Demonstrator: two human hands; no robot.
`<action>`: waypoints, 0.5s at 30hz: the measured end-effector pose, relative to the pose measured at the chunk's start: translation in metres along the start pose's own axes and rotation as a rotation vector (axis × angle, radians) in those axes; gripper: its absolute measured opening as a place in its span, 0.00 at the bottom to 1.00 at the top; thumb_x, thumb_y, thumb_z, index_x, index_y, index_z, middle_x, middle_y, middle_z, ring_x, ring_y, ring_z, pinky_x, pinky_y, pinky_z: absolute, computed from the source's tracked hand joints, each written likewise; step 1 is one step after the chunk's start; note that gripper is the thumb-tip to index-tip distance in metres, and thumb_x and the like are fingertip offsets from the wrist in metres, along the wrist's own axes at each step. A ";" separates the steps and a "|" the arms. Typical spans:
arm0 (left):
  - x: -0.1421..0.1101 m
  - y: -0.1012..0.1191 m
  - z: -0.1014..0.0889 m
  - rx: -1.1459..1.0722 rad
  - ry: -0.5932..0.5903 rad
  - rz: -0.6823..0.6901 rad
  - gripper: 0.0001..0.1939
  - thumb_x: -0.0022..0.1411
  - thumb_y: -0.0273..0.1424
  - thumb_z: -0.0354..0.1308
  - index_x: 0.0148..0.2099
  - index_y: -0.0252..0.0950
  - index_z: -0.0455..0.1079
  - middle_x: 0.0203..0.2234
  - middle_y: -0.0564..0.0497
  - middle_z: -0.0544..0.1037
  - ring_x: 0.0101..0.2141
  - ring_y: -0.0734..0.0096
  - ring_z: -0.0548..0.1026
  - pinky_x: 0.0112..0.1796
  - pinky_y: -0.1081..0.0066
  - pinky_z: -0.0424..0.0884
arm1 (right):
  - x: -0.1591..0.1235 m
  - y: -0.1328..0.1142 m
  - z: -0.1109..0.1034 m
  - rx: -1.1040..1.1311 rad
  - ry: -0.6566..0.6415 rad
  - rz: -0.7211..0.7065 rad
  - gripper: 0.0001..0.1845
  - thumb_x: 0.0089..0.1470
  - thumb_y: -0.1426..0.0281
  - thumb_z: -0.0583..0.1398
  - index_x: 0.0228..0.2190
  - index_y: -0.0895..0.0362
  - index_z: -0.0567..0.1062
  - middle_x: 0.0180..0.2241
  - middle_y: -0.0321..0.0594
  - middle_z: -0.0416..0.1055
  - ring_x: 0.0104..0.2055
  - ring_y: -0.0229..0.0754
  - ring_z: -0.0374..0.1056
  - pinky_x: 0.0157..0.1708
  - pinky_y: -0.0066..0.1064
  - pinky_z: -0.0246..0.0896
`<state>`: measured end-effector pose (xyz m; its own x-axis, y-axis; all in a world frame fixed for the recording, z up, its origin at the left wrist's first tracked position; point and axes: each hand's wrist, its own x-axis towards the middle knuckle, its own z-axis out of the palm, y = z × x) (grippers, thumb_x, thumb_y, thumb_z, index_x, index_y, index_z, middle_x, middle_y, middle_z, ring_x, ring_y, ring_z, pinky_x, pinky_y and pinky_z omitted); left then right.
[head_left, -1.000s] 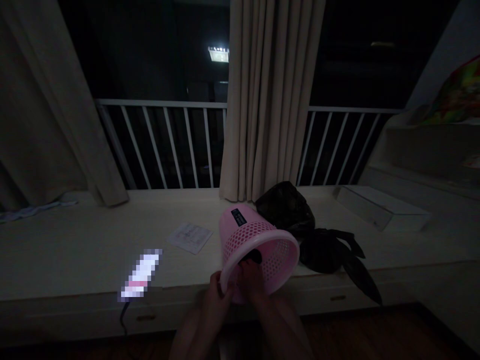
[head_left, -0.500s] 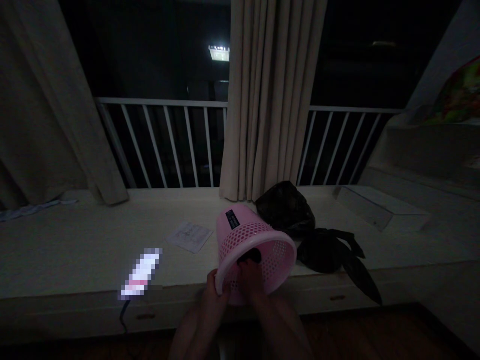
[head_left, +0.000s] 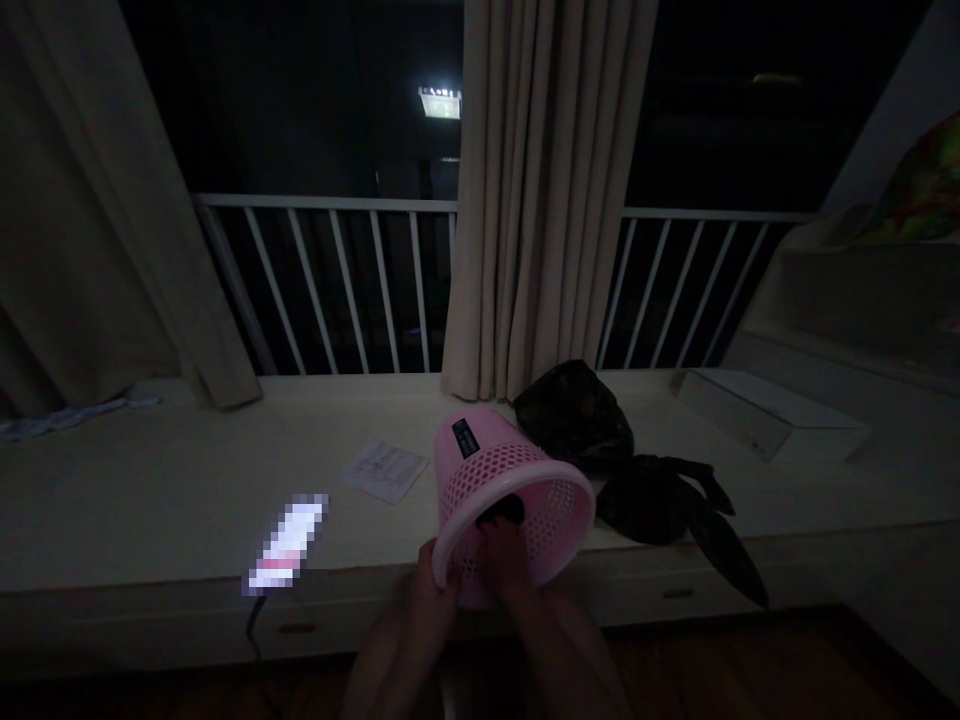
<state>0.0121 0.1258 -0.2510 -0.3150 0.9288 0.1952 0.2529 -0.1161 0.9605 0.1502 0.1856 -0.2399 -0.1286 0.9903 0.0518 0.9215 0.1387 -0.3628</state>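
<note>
Evidently the black item (head_left: 510,508) lay just beyond the right hand (head_left: 504,562), grip unclear; the left hand (head_left: 435,585) pinched the basket (head_left: 487,425) rim.

This looks like a dim room in a home at night. Long beige curtains (head_left: 551,200) hang before dark windows with a white railing (head_left: 337,206) across them. Below runs a pale, wide ledge (head_left: 225,450) with drawers underneath, above a reddish-brown floor (head_left: 712,665). A pink basket (head_left: 487,470) and black plastic bags (head_left: 577,415) suggest everyday living.
</note>
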 end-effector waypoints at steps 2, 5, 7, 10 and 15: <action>0.000 0.003 0.000 -0.003 0.005 0.006 0.30 0.55 0.46 0.54 0.53 0.30 0.67 0.41 0.37 0.81 0.40 0.51 0.81 0.43 0.54 0.78 | 0.000 0.000 0.000 0.008 -0.007 -0.008 0.21 0.60 0.73 0.53 0.50 0.59 0.78 0.52 0.51 0.71 0.56 0.53 0.66 0.56 0.42 0.55; 0.001 0.009 -0.002 0.016 -0.009 0.003 0.30 0.54 0.46 0.54 0.53 0.30 0.68 0.43 0.35 0.81 0.43 0.50 0.81 0.46 0.53 0.77 | 0.000 0.000 0.002 0.021 -0.005 -0.015 0.21 0.60 0.74 0.52 0.50 0.59 0.78 0.53 0.52 0.71 0.55 0.52 0.67 0.56 0.41 0.56; 0.001 0.013 -0.003 0.037 -0.027 -0.001 0.29 0.54 0.45 0.54 0.53 0.30 0.69 0.44 0.35 0.81 0.45 0.49 0.81 0.48 0.52 0.77 | 0.002 -0.001 0.003 0.025 -0.003 -0.015 0.21 0.61 0.74 0.51 0.49 0.59 0.78 0.52 0.52 0.72 0.54 0.52 0.67 0.55 0.40 0.57; 0.000 0.016 -0.006 0.045 -0.039 0.016 0.28 0.54 0.42 0.55 0.53 0.31 0.70 0.45 0.35 0.82 0.46 0.49 0.80 0.49 0.52 0.76 | 0.003 -0.002 0.004 0.021 -0.025 -0.027 0.21 0.62 0.75 0.51 0.49 0.59 0.79 0.52 0.52 0.72 0.53 0.51 0.68 0.54 0.40 0.58; -0.003 0.016 -0.007 0.056 -0.051 0.035 0.27 0.56 0.41 0.54 0.53 0.30 0.71 0.46 0.36 0.82 0.47 0.51 0.80 0.50 0.53 0.76 | 0.003 -0.001 0.001 0.037 -0.040 -0.043 0.21 0.62 0.73 0.51 0.50 0.57 0.78 0.53 0.51 0.72 0.54 0.51 0.68 0.54 0.39 0.59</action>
<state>0.0108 0.1184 -0.2354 -0.2583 0.9415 0.2165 0.3140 -0.1301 0.9405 0.1485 0.1880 -0.2407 -0.1826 0.9827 0.0315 0.9007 0.1800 -0.3954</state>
